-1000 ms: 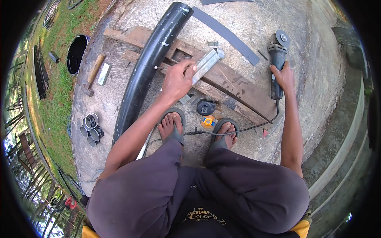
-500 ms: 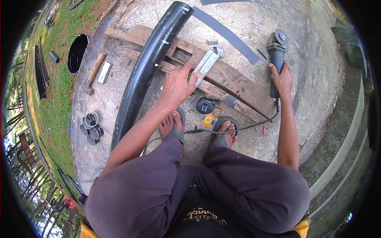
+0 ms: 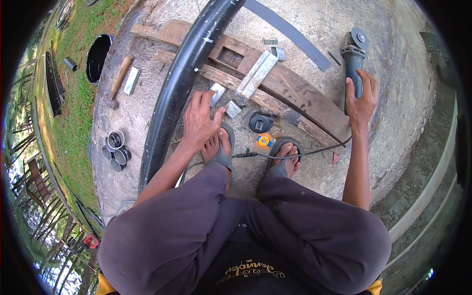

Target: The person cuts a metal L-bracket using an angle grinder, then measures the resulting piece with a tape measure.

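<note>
My left hand (image 3: pixel 199 122) is open beside the long black pipe (image 3: pixel 183 78), thumb and fingers apart. Just past its fingertips lie two short metal pieces, one (image 3: pixel 217 94) against the wood and one (image 3: pixel 233 108) near my thumb. A longer galvanized metal channel (image 3: pixel 257 73) rests across the wooden planks (image 3: pixel 300 96), untouched. On the right, my right hand (image 3: pixel 362 104) is over the handle end of the angle grinder (image 3: pixel 352 61), fingers spread and no longer wrapped around it. The grinder lies on the concrete with its disc pointing away from me.
A black tape measure (image 3: pixel 260 122) and an orange roll (image 3: pixel 264 141) sit between my feet, with the grinder's cable (image 3: pixel 300 155) running past them. Leftward are a hammer (image 3: pixel 118 81), a metal bar (image 3: pixel 131 80) and several pipe rings (image 3: pixel 116 139). A grey strip (image 3: pixel 290 34) curves at the back.
My left hand has released the metal channel and drawn back toward me, uncovering the short metal pieces. The right hand has loosened from the grinder. The view has shifted slightly.
</note>
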Action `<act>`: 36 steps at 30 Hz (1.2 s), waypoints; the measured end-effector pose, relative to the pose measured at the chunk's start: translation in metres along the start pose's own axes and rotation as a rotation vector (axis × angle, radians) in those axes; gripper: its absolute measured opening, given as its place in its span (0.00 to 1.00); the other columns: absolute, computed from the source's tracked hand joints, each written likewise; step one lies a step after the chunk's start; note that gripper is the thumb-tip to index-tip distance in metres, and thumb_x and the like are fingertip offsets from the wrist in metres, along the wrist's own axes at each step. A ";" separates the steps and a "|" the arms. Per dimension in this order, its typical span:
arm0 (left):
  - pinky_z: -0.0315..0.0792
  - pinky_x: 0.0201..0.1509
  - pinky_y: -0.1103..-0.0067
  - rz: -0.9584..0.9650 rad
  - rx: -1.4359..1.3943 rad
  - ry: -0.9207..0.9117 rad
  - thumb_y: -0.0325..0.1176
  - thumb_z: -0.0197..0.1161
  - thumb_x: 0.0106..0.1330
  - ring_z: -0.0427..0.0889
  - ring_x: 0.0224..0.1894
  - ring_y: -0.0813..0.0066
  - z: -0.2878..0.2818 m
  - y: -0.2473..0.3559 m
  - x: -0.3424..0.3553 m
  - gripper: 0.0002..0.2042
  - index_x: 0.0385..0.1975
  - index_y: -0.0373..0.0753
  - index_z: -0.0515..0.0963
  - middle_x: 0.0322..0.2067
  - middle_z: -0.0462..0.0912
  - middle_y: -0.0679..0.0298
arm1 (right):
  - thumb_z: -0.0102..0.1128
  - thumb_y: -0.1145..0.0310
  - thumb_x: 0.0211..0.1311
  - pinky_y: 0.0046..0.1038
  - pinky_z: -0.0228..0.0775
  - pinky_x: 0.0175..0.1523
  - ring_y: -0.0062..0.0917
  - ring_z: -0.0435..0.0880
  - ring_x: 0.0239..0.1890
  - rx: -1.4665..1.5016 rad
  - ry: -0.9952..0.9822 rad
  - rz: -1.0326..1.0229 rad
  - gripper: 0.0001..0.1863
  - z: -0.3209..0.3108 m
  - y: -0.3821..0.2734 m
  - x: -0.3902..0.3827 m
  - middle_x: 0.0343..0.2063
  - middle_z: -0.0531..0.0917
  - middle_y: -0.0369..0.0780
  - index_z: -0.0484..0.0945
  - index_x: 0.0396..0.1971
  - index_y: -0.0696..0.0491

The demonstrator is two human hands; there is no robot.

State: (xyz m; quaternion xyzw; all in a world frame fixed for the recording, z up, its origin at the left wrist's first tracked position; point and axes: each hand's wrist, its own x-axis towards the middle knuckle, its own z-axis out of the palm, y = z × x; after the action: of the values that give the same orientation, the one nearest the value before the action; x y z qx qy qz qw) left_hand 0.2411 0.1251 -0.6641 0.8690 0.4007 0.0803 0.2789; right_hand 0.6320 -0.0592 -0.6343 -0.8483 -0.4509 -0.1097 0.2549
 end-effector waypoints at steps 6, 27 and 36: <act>0.71 0.59 0.57 0.116 0.135 -0.039 0.41 0.80 0.54 0.74 0.58 0.49 0.008 0.003 -0.013 0.36 0.64 0.39 0.75 0.58 0.72 0.51 | 0.72 0.74 0.62 0.39 0.79 0.56 0.40 0.86 0.52 0.137 -0.004 -0.092 0.17 0.000 -0.040 0.007 0.50 0.85 0.44 0.84 0.51 0.54; 0.69 0.63 0.61 0.349 0.000 -0.060 0.32 0.74 0.58 0.78 0.57 0.55 0.020 -0.003 -0.016 0.25 0.57 0.36 0.79 0.56 0.79 0.53 | 0.71 0.77 0.61 0.37 0.78 0.53 0.40 0.86 0.48 0.280 -0.174 -0.158 0.14 0.001 -0.085 -0.010 0.46 0.85 0.43 0.84 0.47 0.56; 0.81 0.54 0.68 -0.166 -0.438 -0.040 0.33 0.70 0.69 0.88 0.47 0.63 0.004 0.002 -0.032 0.25 0.64 0.34 0.76 0.48 0.86 0.50 | 0.71 0.77 0.59 0.38 0.79 0.51 0.40 0.86 0.46 0.377 -0.291 -0.172 0.14 0.007 -0.108 -0.028 0.44 0.85 0.43 0.84 0.46 0.55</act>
State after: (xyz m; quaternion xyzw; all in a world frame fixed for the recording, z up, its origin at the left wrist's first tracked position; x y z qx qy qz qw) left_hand 0.2222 0.0984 -0.6638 0.7532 0.4382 0.1248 0.4745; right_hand 0.5275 -0.0252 -0.6156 -0.7512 -0.5660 0.0781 0.3307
